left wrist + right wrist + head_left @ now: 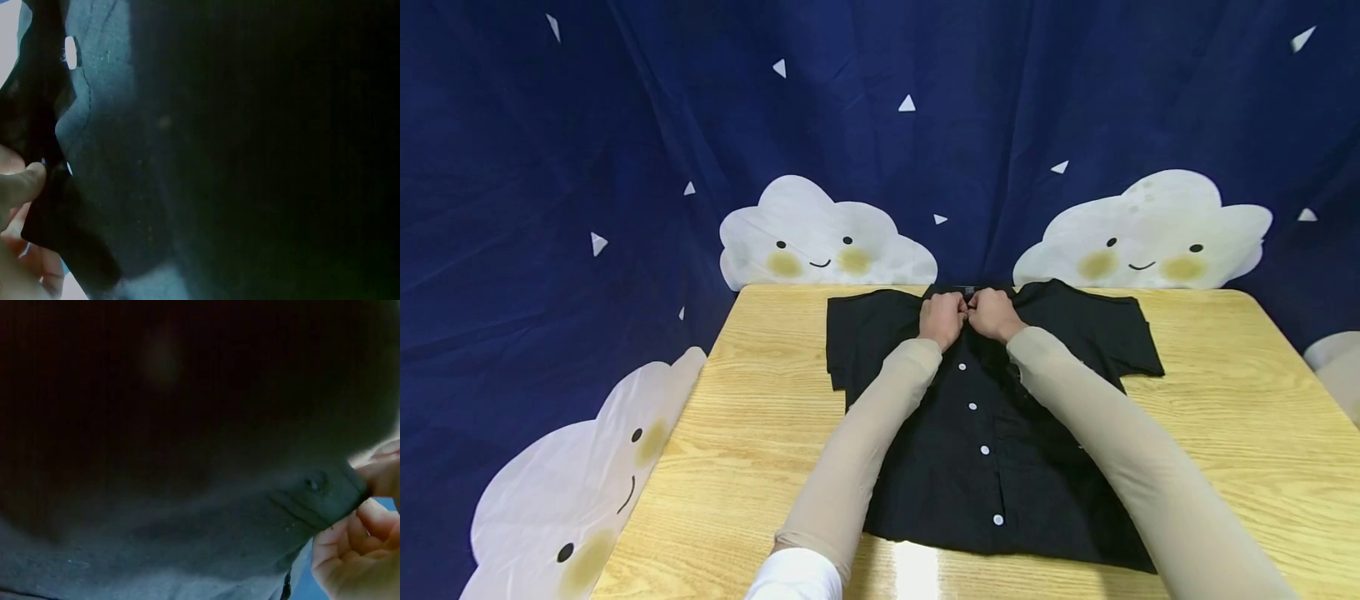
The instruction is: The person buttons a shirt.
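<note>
A black short-sleeved shirt (970, 433) with white buttons lies flat on the wooden table (760, 417), collar at the far edge. Both hands meet at the top of its front, just below the collar. My left hand (943, 317) pinches the left edge of the placket. My right hand (992, 313) pinches the right edge, knuckles touching the left. In the left wrist view a fingertip (22, 184) holds dark cloth near a white button (70, 52). The right wrist view has fingers (369, 481) gripping the strip of cloth with a buttonhole (312, 484).
A dark blue curtain (550, 167) with white cloud faces hangs behind and to the left of the table. Bare wood shows on both sides of the shirt. The near table edge runs below my forearms in beige sleeves.
</note>
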`<control>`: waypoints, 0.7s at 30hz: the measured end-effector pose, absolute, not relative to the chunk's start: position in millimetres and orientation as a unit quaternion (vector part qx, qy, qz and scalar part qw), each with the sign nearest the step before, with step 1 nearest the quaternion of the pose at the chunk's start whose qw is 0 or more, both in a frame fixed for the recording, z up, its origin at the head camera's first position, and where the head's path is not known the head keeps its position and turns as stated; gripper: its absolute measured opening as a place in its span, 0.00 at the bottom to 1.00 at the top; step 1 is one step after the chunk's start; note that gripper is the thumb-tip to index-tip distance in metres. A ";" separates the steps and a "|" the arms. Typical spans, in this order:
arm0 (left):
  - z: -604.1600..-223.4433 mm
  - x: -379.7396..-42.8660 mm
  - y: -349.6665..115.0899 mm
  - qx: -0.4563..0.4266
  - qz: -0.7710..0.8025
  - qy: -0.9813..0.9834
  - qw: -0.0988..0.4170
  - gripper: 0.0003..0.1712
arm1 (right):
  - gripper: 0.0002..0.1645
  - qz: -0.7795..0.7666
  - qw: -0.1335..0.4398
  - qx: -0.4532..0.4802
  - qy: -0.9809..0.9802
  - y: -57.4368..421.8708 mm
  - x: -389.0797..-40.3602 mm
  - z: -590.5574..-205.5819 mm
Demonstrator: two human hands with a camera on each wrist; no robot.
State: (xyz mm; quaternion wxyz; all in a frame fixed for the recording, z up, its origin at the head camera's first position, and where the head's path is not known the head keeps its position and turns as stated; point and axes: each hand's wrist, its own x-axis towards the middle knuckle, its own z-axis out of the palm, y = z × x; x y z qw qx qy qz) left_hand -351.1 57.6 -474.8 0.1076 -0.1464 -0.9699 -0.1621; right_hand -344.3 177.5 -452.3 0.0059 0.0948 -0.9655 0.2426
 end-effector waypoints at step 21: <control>-471.3 -347.8 54.9 -0.163 -0.181 -0.961 0.132 0.04 | 0.04 0.243 0.012 0.157 -0.957 191.7 -350.9 -449.2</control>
